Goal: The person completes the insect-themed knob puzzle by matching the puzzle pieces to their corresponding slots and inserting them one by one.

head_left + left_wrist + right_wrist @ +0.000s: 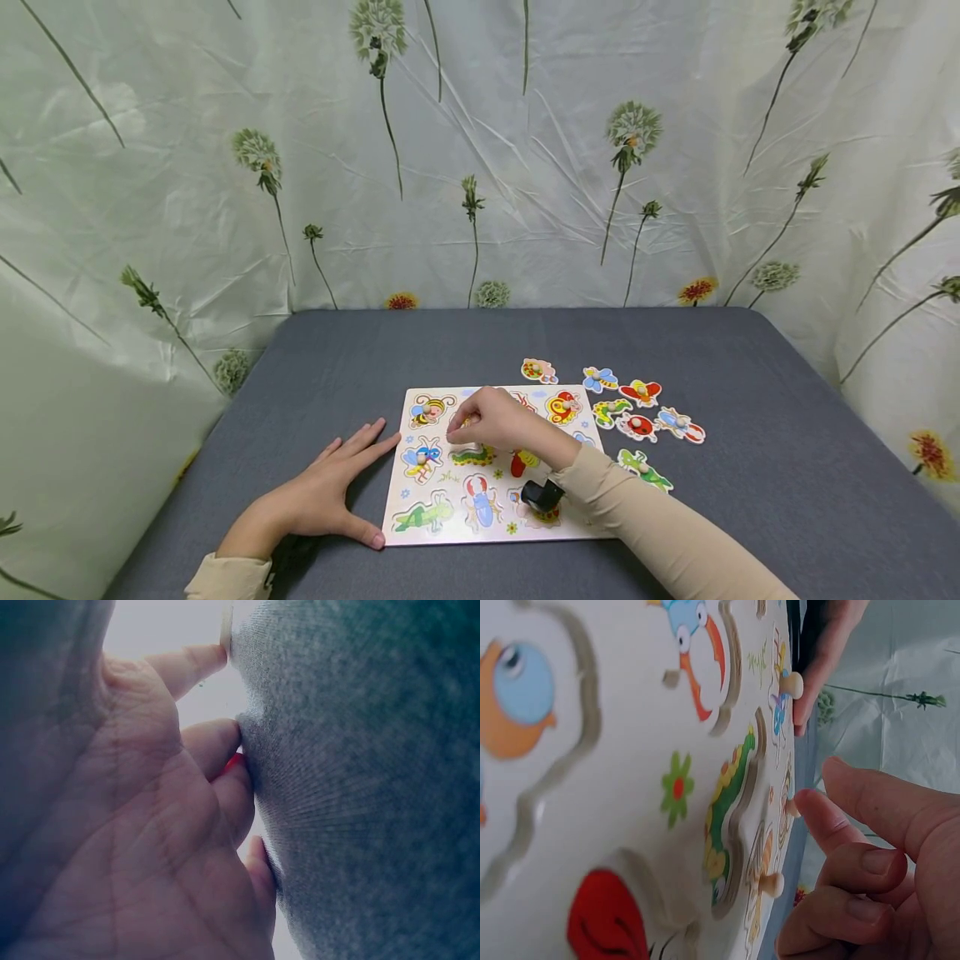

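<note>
A white wooden peg puzzle board (450,477) printed with insects lies on the table. My left hand (322,487) rests beside its left edge, fingers spread, with the thumb at the near corner. Over the upper part of the board is my right hand (495,425), fingers bent and thumb and index apart; nothing shows between them. Near its fingertips sit a bee piece (427,411) with a wooden knob (793,808) and an orange-striped piece (759,889), partly hidden from above. A blue mosquito-like piece (422,460) also sits in the board. The caterpillar recess (727,817) holds no piece.
Several loose knobbed pieces lie right of the board, among them a ladybug (637,427), a caterpillar (611,412), a stag beetle (681,425) and a grasshopper (645,471). A pinkish piece (539,371) lies behind the board. Grey cloth (345,358) covers the table.
</note>
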The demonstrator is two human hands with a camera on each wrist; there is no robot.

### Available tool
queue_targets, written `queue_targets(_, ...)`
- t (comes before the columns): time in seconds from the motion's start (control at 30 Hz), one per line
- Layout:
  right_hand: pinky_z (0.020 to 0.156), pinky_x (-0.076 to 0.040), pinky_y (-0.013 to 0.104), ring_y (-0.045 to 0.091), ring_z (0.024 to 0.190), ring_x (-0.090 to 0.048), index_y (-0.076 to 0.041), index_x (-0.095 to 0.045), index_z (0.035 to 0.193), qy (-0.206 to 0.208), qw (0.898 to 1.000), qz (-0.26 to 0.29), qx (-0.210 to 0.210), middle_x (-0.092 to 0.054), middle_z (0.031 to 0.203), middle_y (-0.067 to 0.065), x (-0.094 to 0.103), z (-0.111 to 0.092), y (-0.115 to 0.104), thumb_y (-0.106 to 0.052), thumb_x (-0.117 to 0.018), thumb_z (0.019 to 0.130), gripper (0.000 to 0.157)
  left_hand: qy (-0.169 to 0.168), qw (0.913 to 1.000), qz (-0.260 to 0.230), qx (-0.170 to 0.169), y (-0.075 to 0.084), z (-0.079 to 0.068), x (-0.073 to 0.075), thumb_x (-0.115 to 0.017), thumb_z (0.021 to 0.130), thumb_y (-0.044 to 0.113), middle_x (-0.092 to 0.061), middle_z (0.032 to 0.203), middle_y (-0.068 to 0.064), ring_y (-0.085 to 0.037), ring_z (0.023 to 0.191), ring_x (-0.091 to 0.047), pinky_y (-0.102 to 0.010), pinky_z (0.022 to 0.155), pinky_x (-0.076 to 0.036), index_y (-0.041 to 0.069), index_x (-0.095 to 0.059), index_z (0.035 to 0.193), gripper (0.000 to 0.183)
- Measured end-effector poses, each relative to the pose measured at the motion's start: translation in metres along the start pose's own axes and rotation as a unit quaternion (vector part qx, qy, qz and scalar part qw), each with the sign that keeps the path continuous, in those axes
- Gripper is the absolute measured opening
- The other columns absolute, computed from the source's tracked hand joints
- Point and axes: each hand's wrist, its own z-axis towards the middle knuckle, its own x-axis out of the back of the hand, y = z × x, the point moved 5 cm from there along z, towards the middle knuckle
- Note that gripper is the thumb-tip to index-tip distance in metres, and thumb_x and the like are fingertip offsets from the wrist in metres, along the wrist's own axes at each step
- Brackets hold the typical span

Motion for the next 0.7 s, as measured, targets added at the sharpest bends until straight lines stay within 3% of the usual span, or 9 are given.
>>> queue_targets(0.43,0.054,-0.031,0.025,0.011,0.052,-0.032,-0.018,-0.085,0.098,0.026,0.999,0.018,-0.022,-0.040,0.054,-0.007,0.024,-0.011,0.016,-0.025,-0.082,0.097,0.008,0.003,1.0000,-0.004,-0.007,0.000,0.000,-0.001,-0.098,0.063,0.066,-0.021,0.179,-0.022,-0.054,0.162,-0.022,-0.082,0.124,-0.014,0.021,-0.034,0.171,0.133)
queue_targets(0.7,0.053,-0.029,0.024,0.009,0.050,-0.031,-0.011,-0.084,0.100,0.049,0.998,0.032,-0.018,-0.035,0.053,-0.009,0.038,-0.020,0.027,-0.022,-0.082,0.095,0.012,0.003,0.9999,-0.006,-0.008,0.001,-0.001,0.000,-0.098,0.063,0.065,-0.021,0.179,-0.021,-0.053,0.163,-0.022,-0.082,0.123,-0.014,0.021,-0.034,0.170,0.133)
